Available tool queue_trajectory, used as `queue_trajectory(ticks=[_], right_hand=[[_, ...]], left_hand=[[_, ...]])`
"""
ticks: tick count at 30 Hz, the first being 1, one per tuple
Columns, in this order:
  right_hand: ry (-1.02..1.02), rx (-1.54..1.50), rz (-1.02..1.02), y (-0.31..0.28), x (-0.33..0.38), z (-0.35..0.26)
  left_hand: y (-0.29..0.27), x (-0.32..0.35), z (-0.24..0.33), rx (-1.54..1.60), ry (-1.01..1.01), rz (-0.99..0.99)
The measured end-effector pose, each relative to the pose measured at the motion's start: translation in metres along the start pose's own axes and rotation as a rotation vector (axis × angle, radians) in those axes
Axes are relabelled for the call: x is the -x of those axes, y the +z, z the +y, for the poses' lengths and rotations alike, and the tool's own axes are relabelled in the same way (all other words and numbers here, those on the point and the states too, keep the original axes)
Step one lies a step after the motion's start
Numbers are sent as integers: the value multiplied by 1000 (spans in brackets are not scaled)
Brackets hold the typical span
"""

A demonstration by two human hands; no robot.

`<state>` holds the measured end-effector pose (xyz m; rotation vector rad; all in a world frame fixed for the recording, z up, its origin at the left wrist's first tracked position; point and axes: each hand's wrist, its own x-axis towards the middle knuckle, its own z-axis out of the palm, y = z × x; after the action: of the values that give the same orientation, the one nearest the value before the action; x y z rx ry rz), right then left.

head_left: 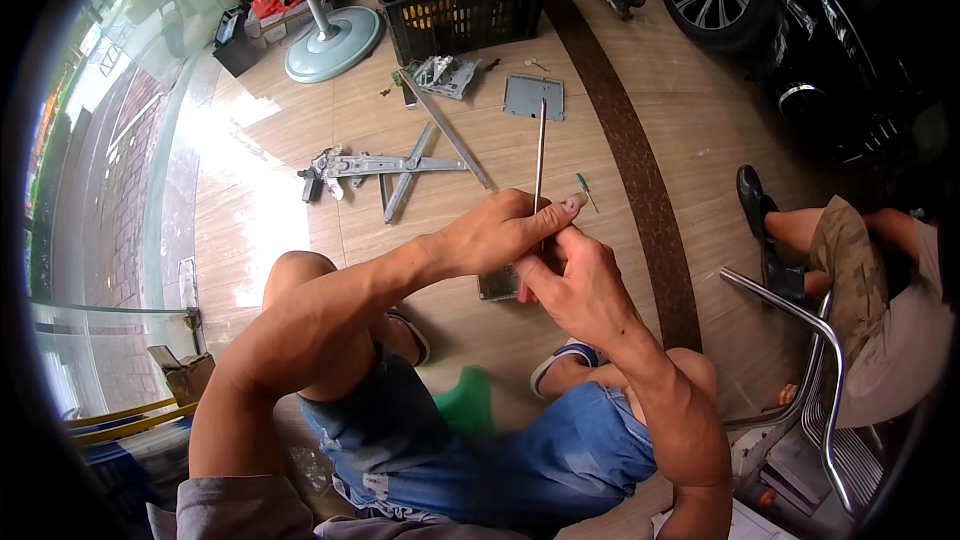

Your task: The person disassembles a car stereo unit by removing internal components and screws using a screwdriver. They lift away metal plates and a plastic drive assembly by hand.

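A screwdriver (541, 155) with a long metal shaft and a red handle points away from me. My left hand (500, 235) is closed around it, the shaft coming out between thumb and forefinger and the red handle end showing below. My right hand (580, 285) is closed against the left thumb and the handle; whatever its fingertips pinch is hidden. Just past the left thumb is a small green item (583, 183) with a thin tip; I cannot tell whether it touches the hand. Under the hands, a dark rectangular piece (497, 284) is partly covered.
A scissor-type metal window regulator (405, 164) lies ahead on the floor, near a grey plate (534, 97) and a metal mechanism (444, 77). Behind them stand a black crate (460, 20) and a round stand base (334, 45). A seated person (850, 270) is at right, beside a metal chair (825, 380).
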<state>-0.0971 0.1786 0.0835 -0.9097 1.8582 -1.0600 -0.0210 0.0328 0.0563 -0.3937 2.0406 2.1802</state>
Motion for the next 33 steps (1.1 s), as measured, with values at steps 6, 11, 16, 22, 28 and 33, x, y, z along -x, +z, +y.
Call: queue_trajectory(ticks=[6, 11, 16, 22, 28, 33], right_hand=[[7, 0, 7, -1, 1, -3], [-18, -16, 3, 1, -1, 0], [-15, -6, 16, -4, 2, -3], [-6, 3, 12, -2, 1, -3], [-27, 0, 41, -1, 1, -2], [-28, 6, 38, 0, 1, 0]], left_hand=[[1, -4, -7, -15, 45, 12], [-2, -3, -8, -25, 53, 19], [2, -4, -2, -3, 40, -3], [0, -2, -1, -22, 36, 8], [-4, -2, 1, -78, -28, -19], [-1, -2, -3, -52, 3, -9]])
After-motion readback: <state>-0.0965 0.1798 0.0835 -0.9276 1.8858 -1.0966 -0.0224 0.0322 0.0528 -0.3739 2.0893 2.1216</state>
